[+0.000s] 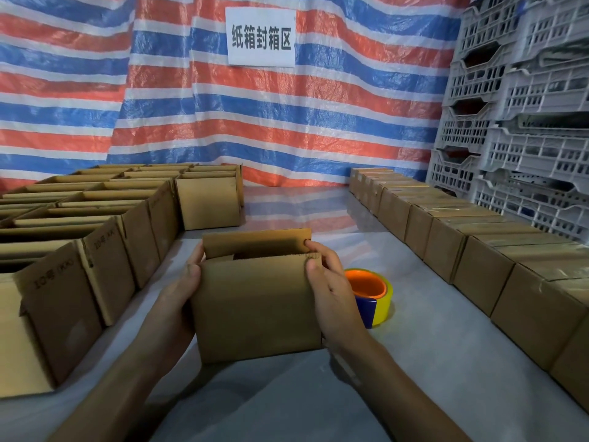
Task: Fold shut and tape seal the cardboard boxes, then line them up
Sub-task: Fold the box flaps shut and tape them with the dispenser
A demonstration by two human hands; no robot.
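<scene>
A small cardboard box (255, 307) stands in front of me on the table, its top flaps partly up and the inside still showing. My left hand (181, 288) grips its left side, thumb at the near top corner. My right hand (331, 291) grips the right side, thumb on the near flap and fingertips on the far flap. A roll of clear tape with an orange core on a blue and yellow dispenser (373, 295) sits just right of the box, partly hidden by my right hand.
Several open cardboard boxes (95, 224) fill the left side of the table. A row of sealed boxes (478, 250) runs along the right edge. Grey plastic crates (526, 106) are stacked at the far right. A striped tarp with a paper sign (260, 36) hangs behind.
</scene>
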